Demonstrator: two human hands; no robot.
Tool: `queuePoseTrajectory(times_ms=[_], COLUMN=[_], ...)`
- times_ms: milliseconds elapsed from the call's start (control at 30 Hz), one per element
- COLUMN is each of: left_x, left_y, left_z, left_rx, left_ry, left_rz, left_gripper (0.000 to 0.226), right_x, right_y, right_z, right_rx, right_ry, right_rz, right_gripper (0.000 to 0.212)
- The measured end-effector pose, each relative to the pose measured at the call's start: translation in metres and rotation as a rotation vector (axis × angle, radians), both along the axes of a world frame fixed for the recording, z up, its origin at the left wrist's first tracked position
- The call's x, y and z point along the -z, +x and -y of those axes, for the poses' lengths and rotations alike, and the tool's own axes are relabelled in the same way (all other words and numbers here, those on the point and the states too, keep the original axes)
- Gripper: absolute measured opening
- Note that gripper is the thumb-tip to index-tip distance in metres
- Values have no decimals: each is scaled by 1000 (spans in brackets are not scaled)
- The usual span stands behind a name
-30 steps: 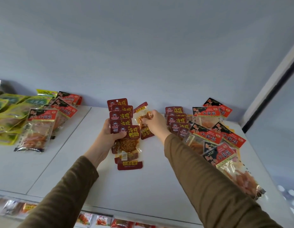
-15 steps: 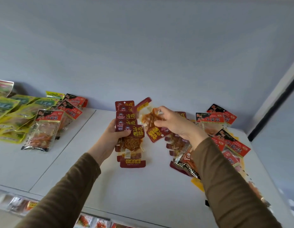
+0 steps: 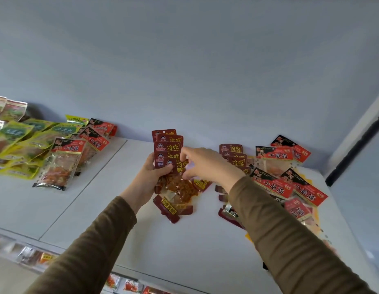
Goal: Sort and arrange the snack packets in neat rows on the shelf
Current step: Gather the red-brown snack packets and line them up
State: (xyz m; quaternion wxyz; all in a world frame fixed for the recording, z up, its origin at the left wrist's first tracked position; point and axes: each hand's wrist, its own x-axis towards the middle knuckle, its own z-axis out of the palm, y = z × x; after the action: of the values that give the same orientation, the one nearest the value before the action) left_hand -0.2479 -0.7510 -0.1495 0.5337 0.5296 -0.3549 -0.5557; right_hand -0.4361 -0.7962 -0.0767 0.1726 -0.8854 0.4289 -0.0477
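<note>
My left hand point(image 3: 149, 177) grips a fanned stack of dark red snack packets point(image 3: 168, 149) over the middle of the white shelf point(image 3: 112, 200). My right hand point(image 3: 205, 164) reaches across to that stack, thumb and fingers pinching one dark red packet point(image 3: 202, 183) laid onto the stack's front. Its lower end sticks out under my right palm. Just right of my hands lies another row of the same dark red packets point(image 3: 234, 154), partly hidden by my right forearm.
Red-and-black packets point(image 3: 275, 184) lie overlapped at the right end of the shelf. On the left are more of them point(image 3: 63, 160) and a heap of green-yellow packets point(image 3: 19, 141). A grey wall stands behind. A lower shelf with packets point(image 3: 125, 284) shows below.
My right hand has brought the single dark red packet left from beside the stack and onto it. My left hand keeps its grip on the stack. The camera has tilted slightly.
</note>
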Motion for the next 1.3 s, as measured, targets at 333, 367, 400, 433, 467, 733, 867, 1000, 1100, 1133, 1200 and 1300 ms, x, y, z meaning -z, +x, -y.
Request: queuePoseTrajectory(times_ms=[333,367,400,433,467,733,867,1000,1100,1133,1200,1300], left_x=[-3,-3,-4,-4,-6,-5,-6,-6,-4,-4,-4,-4], left_y=[18,24,31,39,48,163,203,225,236,237,239,239], left_z=[-2,-2,-1,0,1,22,36,39,40,41,43,44], left_rx=[-120,-120,-118,-118,-118,52,92,84,115,127,144,175], left_ry=[-63,-67,-67,-64,-61,73,93,92,68,64,68,58], left_rz=[-6,-11,-17,-21,-20,91,210,319,391,414,419,409], left_gripper=[53,52,51,51,50,32,39,43,80,88,95,96], right_x=[56,57,58,59,61,75,81,80,78,78,78,79], right_y=[46,54,63,74,86,200,248,281,295,300,307,313], right_z=[-5,-6,-8,-10,-10,-16,-19,-25,-29,-29,-30,-33], right_rx=[498,515,523,530,539,736,819,870,862,854,839,851], right_ry=[323,443,561,659,726,708,555,527,451,417,342,255], right_rz=[656,734,812,878,930,1085,1108,1136,1092,1057,968,852], right_gripper=[128,122,110,94,82,31,32,48,57,59,65,73])
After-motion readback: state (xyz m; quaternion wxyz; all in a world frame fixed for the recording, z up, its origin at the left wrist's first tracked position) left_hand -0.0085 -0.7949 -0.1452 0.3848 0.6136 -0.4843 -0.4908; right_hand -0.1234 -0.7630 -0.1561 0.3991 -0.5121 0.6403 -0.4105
